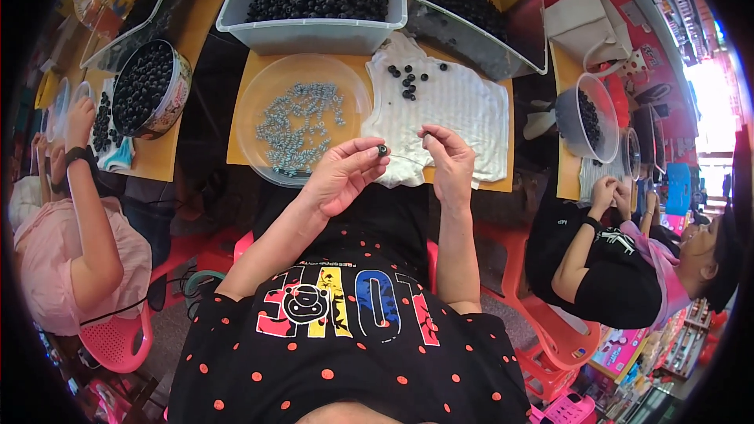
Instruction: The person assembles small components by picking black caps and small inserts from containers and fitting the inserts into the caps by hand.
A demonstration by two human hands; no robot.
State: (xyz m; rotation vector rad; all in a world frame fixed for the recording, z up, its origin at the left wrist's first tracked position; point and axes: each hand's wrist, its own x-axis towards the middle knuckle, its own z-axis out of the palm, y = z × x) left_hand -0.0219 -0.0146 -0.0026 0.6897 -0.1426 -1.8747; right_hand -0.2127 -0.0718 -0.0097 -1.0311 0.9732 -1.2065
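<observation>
My left hand (349, 174) pinches a round black bead (382, 151) between thumb and fingertips, over the front edge of the white cloth (483, 129). Close to its right, my right hand (449, 159) is closed in a pinch. A thin pale line seems to run from the bead toward that pinch, but what the fingers hold is too small to make out. Several loose black beads (408, 78) lie on the far part of the cloth. Left of it, small blue-grey coiled pieces (302, 122) are spread in a round clear tray (250, 94).
A large clear bin (314, 35) of black beads stands behind the tray, with another bin (487, 51) to its right. A person (94, 243) works at the left beside a round tin (182, 82) of beads. Another person (620, 267) sits at the right, near a clear tub (605, 98).
</observation>
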